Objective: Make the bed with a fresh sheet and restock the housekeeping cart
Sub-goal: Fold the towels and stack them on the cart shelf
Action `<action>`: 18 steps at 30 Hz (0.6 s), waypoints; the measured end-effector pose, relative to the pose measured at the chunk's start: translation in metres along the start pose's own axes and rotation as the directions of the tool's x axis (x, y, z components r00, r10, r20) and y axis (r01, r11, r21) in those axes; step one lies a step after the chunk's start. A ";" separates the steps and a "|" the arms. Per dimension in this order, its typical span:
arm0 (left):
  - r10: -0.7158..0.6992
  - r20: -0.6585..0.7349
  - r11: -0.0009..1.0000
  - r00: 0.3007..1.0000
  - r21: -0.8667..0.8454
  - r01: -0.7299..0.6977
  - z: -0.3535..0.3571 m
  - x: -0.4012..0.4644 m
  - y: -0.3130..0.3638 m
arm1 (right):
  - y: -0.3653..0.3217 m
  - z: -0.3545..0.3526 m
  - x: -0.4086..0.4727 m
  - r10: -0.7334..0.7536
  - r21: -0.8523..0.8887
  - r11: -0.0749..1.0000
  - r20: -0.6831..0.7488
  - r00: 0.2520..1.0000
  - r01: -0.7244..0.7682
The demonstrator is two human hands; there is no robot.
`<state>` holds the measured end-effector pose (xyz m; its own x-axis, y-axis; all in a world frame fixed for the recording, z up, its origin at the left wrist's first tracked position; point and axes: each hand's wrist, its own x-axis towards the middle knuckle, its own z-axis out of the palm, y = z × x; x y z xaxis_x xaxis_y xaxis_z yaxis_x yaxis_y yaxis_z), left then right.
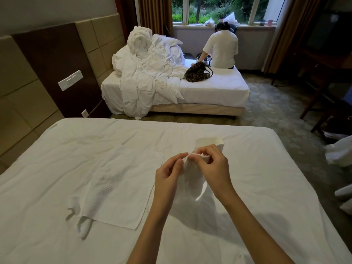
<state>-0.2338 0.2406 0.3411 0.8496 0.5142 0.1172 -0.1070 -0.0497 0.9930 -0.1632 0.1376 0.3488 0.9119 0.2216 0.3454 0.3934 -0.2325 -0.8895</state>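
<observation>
Over the near bed [257, 168], which is covered by a white sheet, both my hands hold a small white cloth [192, 178]. My left hand [169, 172] pinches its top edge from the left. My right hand [213, 164] pinches the same edge from the right, fingers curled round the fabric. The cloth hangs down between my wrists above the sheet. To the left, a white waffle-textured towel [122, 187] lies flat on the sheet, with a small rolled white piece [83, 227] poking out at its lower left corner.
A second bed [215, 90] stands beyond, piled with crumpled white bedding [148, 69] and a leopard-print bag [198, 72]. A person in a white shirt [221, 48] sits on its far edge facing the window. A dark chair and desk [327, 96] stand at right, white bags [341, 151] below them.
</observation>
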 end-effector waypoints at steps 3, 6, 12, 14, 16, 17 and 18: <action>0.053 0.007 0.997 0.999 0.050 -0.054 0.003 -0.003 -0.001 | 0.002 0.003 0.000 0.014 0.020 1.000 -0.017 1.000 -0.014; 0.197 -0.046 0.959 0.979 0.215 -0.183 0.002 0.004 -0.003 | 0.000 -0.002 0.004 -0.002 0.009 1.000 0.021 1.000 0.002; 0.257 -0.159 0.958 0.953 0.169 -0.230 -0.003 0.037 0.024 | 0.026 -0.045 0.033 0.014 -0.197 0.980 0.183 0.983 0.022; 0.275 -0.188 0.957 0.943 0.145 -0.251 -0.002 0.052 0.034 | 0.033 -0.057 0.039 0.039 -0.298 0.955 0.168 0.985 0.013; 0.287 -0.183 0.955 0.940 0.135 -0.265 0.000 0.065 0.041 | 0.037 -0.065 0.043 0.050 -0.322 0.947 0.152 0.987 0.001; 0.289 -0.183 0.954 0.939 0.137 -0.267 0.002 0.073 0.042 | 0.037 -0.069 0.046 0.062 -0.294 0.956 0.148 0.987 -0.016; 0.296 -0.189 0.952 0.936 0.138 -0.273 0.003 0.081 0.045 | 0.034 -0.073 0.050 0.070 -0.247 0.968 0.151 0.986 -0.031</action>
<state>-0.1684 0.2778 0.3957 0.6661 0.6285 0.4016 -0.2627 -0.3063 0.9150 -0.0959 0.0718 0.3579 0.9091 0.3455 0.2326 0.3814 -0.4661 -0.7983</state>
